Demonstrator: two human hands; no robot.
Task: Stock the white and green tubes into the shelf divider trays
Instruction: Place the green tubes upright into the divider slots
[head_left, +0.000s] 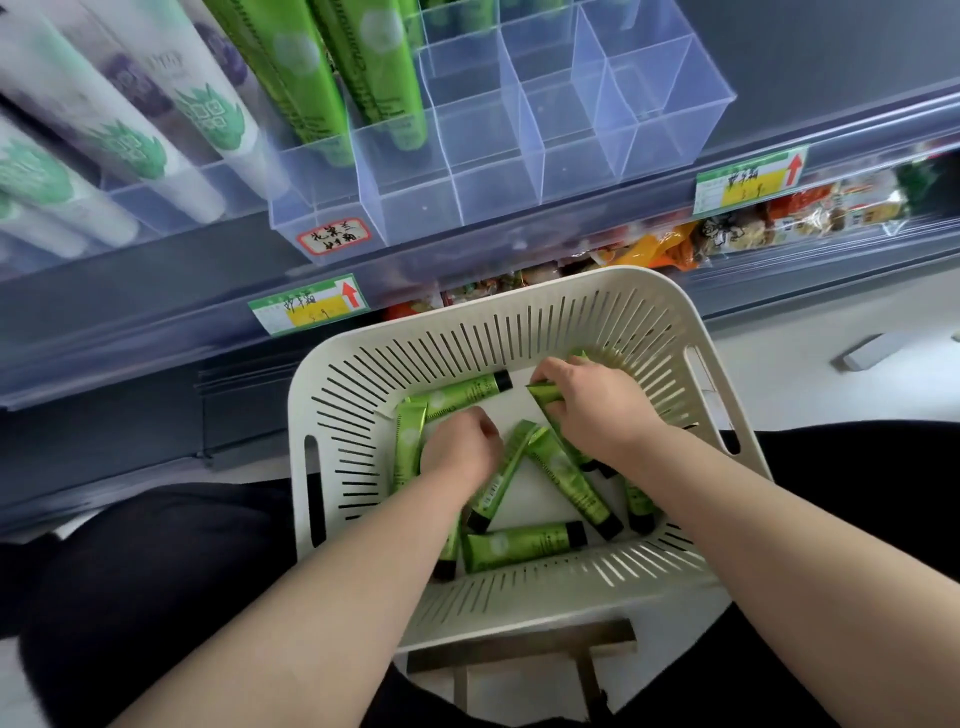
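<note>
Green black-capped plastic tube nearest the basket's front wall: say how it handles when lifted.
The green black-capped plastic tube is slimmer than the right hand, so probably light. Its flattened tail end should stop it rolling. Its glossy skin may be slippery.

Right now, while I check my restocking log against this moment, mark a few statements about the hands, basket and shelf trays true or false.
1. The left hand and the right hand are both down in the white basket. True.
2. The tubes lying in the basket are white. False: the loose tubes are green with black caps.
3. The right hand grips a green tube. True.
4. Every compartment of the clear divider tray is filled. False: several on its right side are empty, and the standing green tubes fill only its left side.
</note>
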